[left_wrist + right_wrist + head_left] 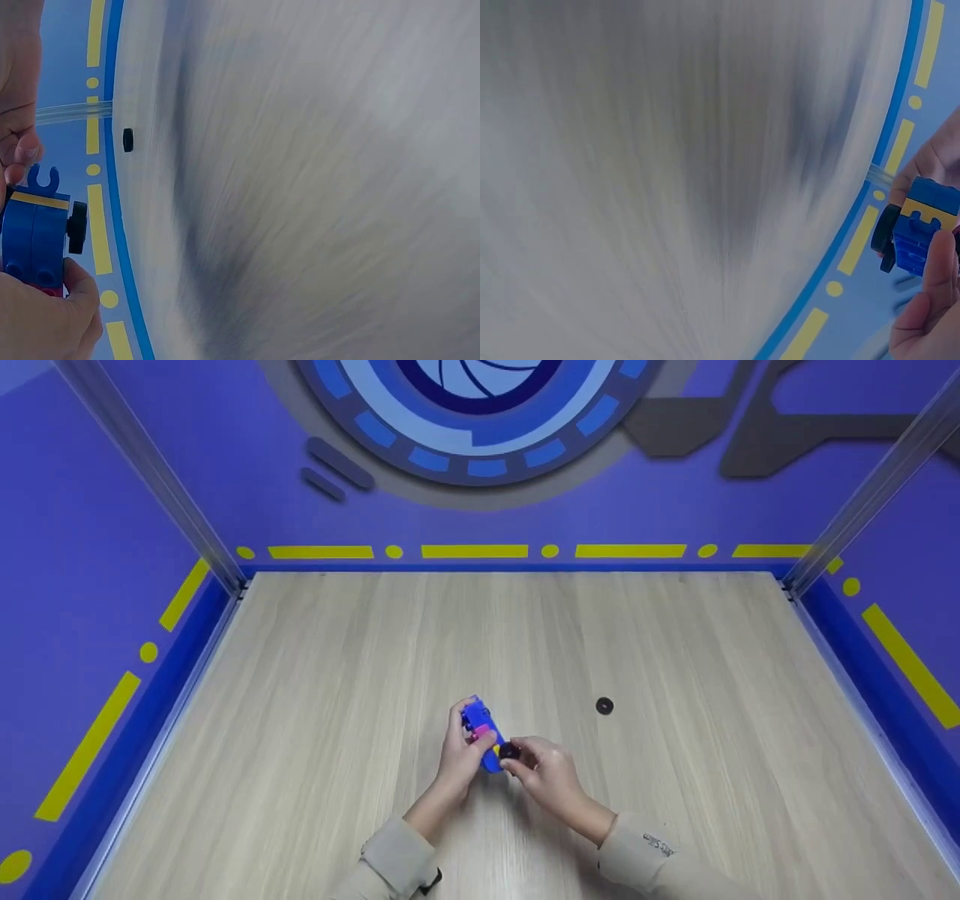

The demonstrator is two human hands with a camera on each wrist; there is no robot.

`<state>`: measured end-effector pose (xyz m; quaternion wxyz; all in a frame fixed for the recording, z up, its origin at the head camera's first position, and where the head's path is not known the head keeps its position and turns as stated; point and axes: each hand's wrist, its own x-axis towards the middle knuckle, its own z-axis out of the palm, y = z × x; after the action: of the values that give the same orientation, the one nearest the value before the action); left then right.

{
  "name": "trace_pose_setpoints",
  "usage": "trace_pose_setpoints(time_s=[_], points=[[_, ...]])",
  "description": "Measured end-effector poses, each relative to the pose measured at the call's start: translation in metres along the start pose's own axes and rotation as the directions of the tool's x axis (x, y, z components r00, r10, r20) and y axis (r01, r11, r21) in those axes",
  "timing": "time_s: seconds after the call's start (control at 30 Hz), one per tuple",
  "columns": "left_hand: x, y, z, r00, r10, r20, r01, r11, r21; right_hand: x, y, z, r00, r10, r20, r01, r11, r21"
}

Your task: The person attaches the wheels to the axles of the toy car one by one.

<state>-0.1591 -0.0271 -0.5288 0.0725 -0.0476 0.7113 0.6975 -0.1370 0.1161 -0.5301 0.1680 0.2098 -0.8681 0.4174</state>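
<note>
Above the table, my left hand (461, 754) grips a blue toy vehicle (481, 712) that has pink and yellow parts, its thumb lying across the top. My right hand (553, 772) pinches a black wheel (509, 750) against the vehicle's near right side. Whether that wheel is fixed on cannot be told. In the left wrist view, another black wheel (77, 227) stands out from the blue body (34, 236), beside a blue hook-shaped part (43, 178). Dark wheels (886, 229) also show at the vehicle's side in the right wrist view.
A loose black wheel (604, 706) lies flat on the wood-grain table (337, 675), to the right of both hands. Blue-purple panels with yellow marks (474, 551) enclose the back and sides, with metal posts (169, 487) at the corners.
</note>
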Motion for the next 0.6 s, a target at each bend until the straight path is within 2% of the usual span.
trace_pose_setpoints(time_s=[0.6], points=[[0.0011,-0.0031,-0.0005,1.000,0.006,-0.005,-0.006,1.000,0.024,0.0003,0.0004,0.0025,0.982,0.185,0.047,-0.188,0.980,0.063]])
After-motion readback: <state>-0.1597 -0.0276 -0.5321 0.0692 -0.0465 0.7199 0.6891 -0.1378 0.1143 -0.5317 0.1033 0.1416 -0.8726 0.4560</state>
